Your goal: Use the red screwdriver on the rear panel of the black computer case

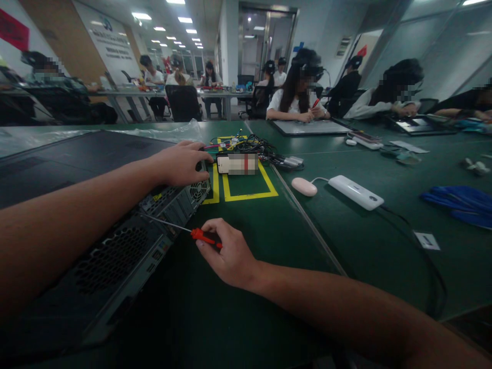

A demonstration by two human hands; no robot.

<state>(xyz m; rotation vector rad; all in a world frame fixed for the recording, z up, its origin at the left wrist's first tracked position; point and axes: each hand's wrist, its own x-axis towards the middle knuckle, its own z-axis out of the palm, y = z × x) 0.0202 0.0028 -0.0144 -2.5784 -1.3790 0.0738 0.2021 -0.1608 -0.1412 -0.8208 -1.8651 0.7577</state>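
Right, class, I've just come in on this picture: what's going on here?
A person's right hand grips a red-handled screwdriver, its shaft pointing at the rear of a dark computer case on a green table. The left hand rests on the case's upper rear edge. I can't tell whether the tip touches anything. A bundle of cables lies just beyond the case.

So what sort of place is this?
Probably a shared workshop or training room, though I can't be sure which: there's a computer case on a green table, a screwdriver in use, and several people at work surfaces.
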